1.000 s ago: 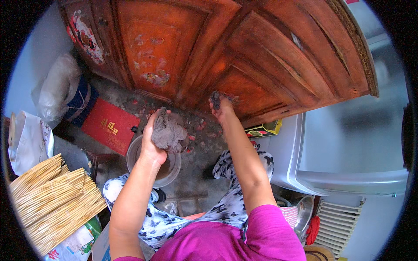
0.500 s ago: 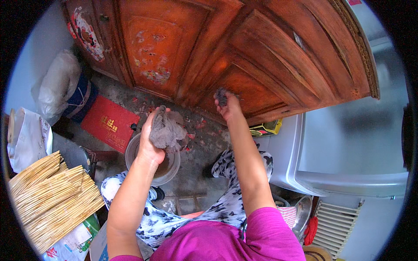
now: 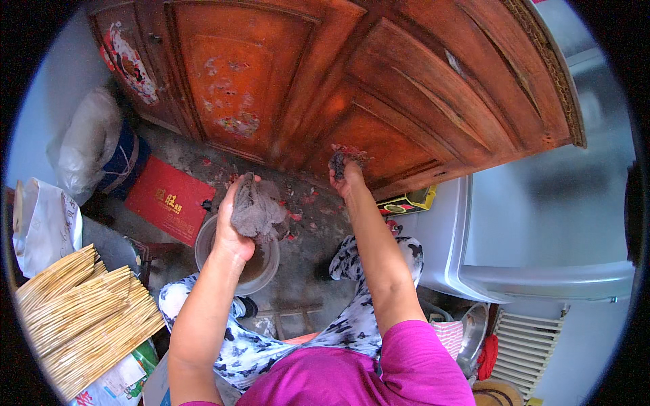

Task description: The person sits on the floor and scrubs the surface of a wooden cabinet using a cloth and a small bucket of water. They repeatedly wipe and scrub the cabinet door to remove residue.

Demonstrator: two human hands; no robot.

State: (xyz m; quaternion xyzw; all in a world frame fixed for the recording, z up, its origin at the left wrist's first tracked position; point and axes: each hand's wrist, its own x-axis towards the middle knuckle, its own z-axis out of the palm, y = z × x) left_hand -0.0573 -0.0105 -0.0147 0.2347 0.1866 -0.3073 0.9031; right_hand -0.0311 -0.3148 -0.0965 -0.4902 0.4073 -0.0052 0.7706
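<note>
A bundle of pale reeds (image 3: 81,318) lies at far left, with a red mat (image 3: 169,201) on the floor beyond. The left hand (image 3: 233,227) is closed around a wet grey rag (image 3: 256,208), held just above a round basin (image 3: 233,260). The right hand (image 3: 345,177) presses a small dark scrubbing wad (image 3: 338,161), fingers curled around it, against the lower panel of the red wooden door (image 3: 379,88).

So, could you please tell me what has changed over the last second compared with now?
Very little changed. The right hand stayed pressed against the wooden door with a small dark wad, shifting only slightly along the panel. The left hand kept its grip on the grey rag above the basin. The red mat and the bundle of sticks did not move.
</note>
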